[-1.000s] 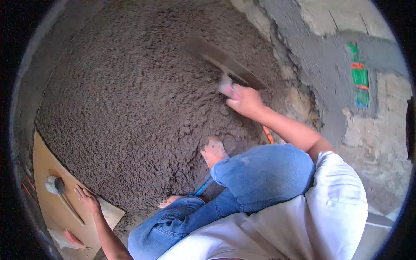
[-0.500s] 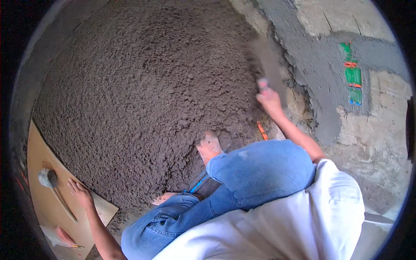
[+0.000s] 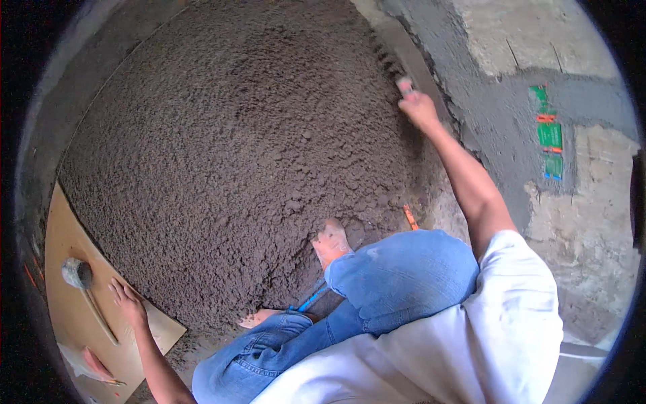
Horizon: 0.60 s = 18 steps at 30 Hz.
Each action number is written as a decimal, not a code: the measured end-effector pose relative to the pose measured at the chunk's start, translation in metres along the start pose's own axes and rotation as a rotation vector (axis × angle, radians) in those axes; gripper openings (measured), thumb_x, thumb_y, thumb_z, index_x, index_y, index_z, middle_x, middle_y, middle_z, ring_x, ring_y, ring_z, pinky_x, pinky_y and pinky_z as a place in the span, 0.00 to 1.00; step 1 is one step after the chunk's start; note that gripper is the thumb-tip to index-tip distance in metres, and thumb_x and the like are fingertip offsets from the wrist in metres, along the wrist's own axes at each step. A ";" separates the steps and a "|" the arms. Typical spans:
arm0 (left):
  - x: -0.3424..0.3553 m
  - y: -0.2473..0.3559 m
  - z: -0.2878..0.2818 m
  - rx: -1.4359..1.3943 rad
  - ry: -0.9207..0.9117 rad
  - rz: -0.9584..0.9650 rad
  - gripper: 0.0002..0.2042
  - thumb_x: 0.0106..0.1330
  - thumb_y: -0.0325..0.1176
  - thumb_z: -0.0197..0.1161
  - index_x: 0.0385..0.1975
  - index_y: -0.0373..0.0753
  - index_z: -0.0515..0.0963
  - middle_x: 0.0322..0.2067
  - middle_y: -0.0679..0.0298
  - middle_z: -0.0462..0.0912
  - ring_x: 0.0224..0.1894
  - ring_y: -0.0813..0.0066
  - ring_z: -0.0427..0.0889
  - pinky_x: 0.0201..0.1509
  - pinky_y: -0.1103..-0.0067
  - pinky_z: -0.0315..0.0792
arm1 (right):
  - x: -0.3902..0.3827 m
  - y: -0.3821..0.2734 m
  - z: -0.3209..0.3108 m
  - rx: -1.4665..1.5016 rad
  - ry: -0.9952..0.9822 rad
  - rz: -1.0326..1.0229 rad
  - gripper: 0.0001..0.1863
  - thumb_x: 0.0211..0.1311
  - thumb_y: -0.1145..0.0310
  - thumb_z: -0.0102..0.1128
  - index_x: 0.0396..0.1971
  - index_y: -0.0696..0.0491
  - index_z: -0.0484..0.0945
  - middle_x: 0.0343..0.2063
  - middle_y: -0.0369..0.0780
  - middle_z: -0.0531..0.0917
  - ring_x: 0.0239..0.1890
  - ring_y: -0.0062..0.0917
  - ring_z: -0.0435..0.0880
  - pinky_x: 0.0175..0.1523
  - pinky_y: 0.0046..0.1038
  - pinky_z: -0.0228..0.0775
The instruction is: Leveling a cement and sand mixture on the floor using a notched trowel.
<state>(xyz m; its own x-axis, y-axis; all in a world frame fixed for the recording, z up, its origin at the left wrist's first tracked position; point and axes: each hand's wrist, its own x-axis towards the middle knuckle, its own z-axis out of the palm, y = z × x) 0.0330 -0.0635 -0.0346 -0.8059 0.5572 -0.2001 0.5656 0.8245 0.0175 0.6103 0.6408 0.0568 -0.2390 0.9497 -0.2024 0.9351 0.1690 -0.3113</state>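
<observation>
My right hand (image 3: pixel 418 111) is closed around the handle of a long flat trowel (image 3: pixel 412 57). The grey blade lies along the right edge of a wide bed of damp, crumbly mortar (image 3: pixel 242 141), beside the rough wall. At the lower left, my left hand (image 3: pixel 128 303) rests flat with fingers spread on a tan board (image 3: pixel 151 323), at the board's border with the mortar. Near that hand lies a mallet-like tool (image 3: pixel 79 275) with a rounded grey head and a wooden handle.
My bare feet (image 3: pixel 331 242) are in the mortar, with a blue strip (image 3: pixel 311 296) between them. An orange piece (image 3: pixel 410 217) stands by my knee. Green boxes (image 3: pixel 550 137) are set in the grey-patched wall at right. A pinkish object in clear plastic (image 3: pixel 97 363) sits on the board.
My right hand and the trowel have moved away from me along the mortar's right edge, and the arm is straighter. My left hand stays on the board.
</observation>
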 end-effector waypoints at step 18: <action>-0.001 0.001 -0.003 0.095 -0.055 0.025 0.25 0.72 0.40 0.37 0.66 0.38 0.50 0.66 0.48 0.48 0.69 0.54 0.46 0.69 0.61 0.43 | 0.072 -0.099 0.049 -0.163 0.160 -0.022 0.20 0.49 0.55 0.53 0.41 0.49 0.76 0.40 0.49 0.80 0.46 0.44 0.77 0.51 0.41 0.68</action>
<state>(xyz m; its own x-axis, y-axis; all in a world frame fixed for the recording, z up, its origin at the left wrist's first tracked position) 0.0340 -0.0630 -0.0310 -0.7820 0.5689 -0.2547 0.6014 0.7960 -0.0688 0.4882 0.6793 0.0277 -0.2278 0.9727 -0.0436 0.9631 0.2185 -0.1569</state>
